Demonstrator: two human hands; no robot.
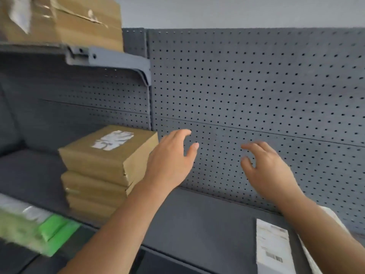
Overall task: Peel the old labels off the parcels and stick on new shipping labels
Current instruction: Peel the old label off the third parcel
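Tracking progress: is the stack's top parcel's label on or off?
On: a white label sits atop the top parcel; blur hides any peeling.

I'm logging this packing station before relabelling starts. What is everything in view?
stacked parcels: at least three, brown cardboard, on the lower shelf, left of centre
old label: one, white, torn, on top of the uppermost stacked parcel
large box: one, brown cardboard with tape, on the upper shelf, top left
pegboard: grey, behind both shelves
green packets: count unclear from blur, green, bottom left
shipping label: one, white with a barcode, bottom right
left hand: one, open and empty, raised just right of the stack
right hand: one, open and empty, raised in front of the pegboard
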